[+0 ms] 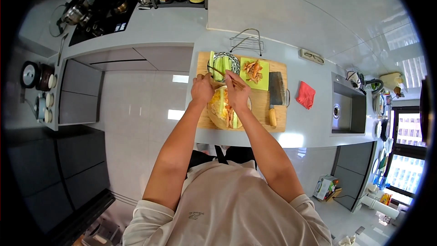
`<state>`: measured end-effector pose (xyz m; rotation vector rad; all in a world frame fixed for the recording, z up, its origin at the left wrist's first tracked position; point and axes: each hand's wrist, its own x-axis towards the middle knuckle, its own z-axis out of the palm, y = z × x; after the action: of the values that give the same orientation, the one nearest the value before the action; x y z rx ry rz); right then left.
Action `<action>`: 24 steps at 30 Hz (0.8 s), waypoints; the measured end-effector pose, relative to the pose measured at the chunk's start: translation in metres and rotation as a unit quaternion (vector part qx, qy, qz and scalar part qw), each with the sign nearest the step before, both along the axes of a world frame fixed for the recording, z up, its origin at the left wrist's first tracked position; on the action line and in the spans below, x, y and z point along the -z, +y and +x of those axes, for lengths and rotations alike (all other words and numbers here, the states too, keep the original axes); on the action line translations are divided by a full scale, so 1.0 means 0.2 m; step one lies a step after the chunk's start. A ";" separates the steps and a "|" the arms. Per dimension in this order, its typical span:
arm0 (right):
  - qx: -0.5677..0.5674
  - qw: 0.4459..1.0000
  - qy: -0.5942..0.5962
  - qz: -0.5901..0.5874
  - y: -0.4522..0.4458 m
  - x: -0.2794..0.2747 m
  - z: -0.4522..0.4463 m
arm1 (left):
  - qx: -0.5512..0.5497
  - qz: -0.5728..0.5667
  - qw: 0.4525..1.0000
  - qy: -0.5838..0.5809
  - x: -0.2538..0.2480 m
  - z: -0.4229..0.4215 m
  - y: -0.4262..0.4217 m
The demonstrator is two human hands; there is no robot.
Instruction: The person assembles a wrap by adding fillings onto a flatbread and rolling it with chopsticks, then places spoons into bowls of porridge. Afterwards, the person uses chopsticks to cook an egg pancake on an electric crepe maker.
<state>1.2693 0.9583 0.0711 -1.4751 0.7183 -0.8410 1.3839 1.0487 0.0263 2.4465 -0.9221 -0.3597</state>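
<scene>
My right hand [237, 90] pinched chopsticks [217, 70], likely light, stiff, best held toward the back; tips over the patterned plate [236, 65]. Left hand [202, 89] curled nearly closed, hold unclear. Filled flatbread [217, 118], probably soft, lay on the board [257, 119].

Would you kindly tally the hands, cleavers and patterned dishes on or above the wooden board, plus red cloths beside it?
Left hand and right hand: 2
Cleaver: 1
Patterned dish: 1
Red cloth: 1
Total: 5
</scene>
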 end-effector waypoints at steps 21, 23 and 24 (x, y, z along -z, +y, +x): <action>-0.001 1.000 0.000 -0.003 0.02 0.04 -0.03 | -0.025 -0.064 0.990 0.121 0.05 0.04 0.05; 0.000 1.000 -0.002 0.001 0.03 0.01 -0.08 | -0.022 -0.071 0.991 0.115 0.05 0.02 0.06; 0.002 1.000 -0.002 0.003 0.04 0.00 -0.12 | -0.025 -0.078 0.990 0.118 0.05 0.01 0.07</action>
<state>1.2463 0.9671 0.0716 -1.4662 0.7198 -0.8432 1.3855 1.0622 0.0162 2.2245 -0.7559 -0.5256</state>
